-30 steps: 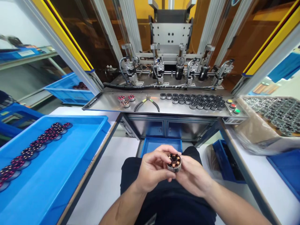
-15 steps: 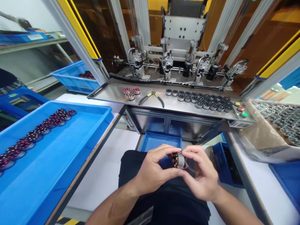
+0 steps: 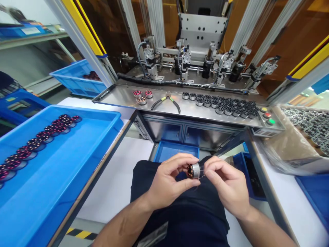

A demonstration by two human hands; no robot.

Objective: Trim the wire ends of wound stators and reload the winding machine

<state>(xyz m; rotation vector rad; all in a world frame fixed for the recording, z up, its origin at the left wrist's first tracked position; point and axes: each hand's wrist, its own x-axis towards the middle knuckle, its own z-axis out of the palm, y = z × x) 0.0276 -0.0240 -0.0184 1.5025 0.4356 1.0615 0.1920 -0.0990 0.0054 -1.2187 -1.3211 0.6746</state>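
Observation:
Above my lap, my left hand [image 3: 171, 176] grips a motor stator [image 3: 196, 170] between thumb and fingers. It has a silver-grey rim, with copper windings facing left. My right hand [image 3: 227, 181] is just to the right, thumb and index finger pinched on thin wire ends [image 3: 202, 173] that come from the stator. On the metal shelf ahead lie pliers [image 3: 167, 102] with green-and-black handles. A few wound stators [image 3: 141, 100] with copper and pink-red coils stand left of the pliers. Rows of black-topped stator cores [image 3: 226, 105] stand to the right.
A blue tray [image 3: 100, 144] at left holds a line of wound stators [image 3: 43, 137]. Behind the shelf is a machine [image 3: 203, 31] with several clamps. Push buttons [image 3: 267, 115] sit at the shelf's right end, beside a lined box [image 3: 272, 151] full of cores.
My right hand has moved from the stator's rim slightly right and now pinches the wire ends. My left hand keeps hold of the stator. The view has shifted slightly.

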